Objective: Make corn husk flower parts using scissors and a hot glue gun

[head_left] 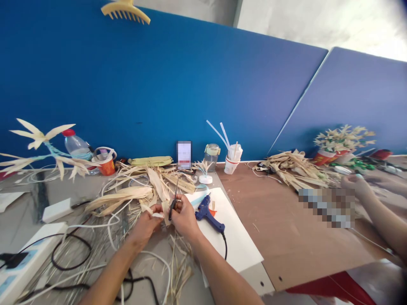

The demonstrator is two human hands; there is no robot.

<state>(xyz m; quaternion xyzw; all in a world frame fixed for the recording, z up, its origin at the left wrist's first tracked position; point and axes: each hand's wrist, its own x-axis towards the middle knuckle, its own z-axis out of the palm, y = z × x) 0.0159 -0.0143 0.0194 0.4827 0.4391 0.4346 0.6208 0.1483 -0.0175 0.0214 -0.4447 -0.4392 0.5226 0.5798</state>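
My right hand (184, 217) is closed round a pair of scissors (173, 202), blades pointing up and away. My left hand (146, 224) pinches a small piece of dried corn husk (164, 212), held against the scissor blades. Both hands hover over a heap of pale husk strips (140, 192) on the desk. A blue glue gun (207, 215) lies just right of my right hand on a white sheet (237, 241).
A power strip (22, 258) and black cables (68, 254) lie at the left. At the back stand a red cup (106, 164), a water bottle (75, 146), a jar (212, 156) and a cup of glue sticks (233, 160). Another person's arm (378, 212) works at the right beside more husks (294, 169).
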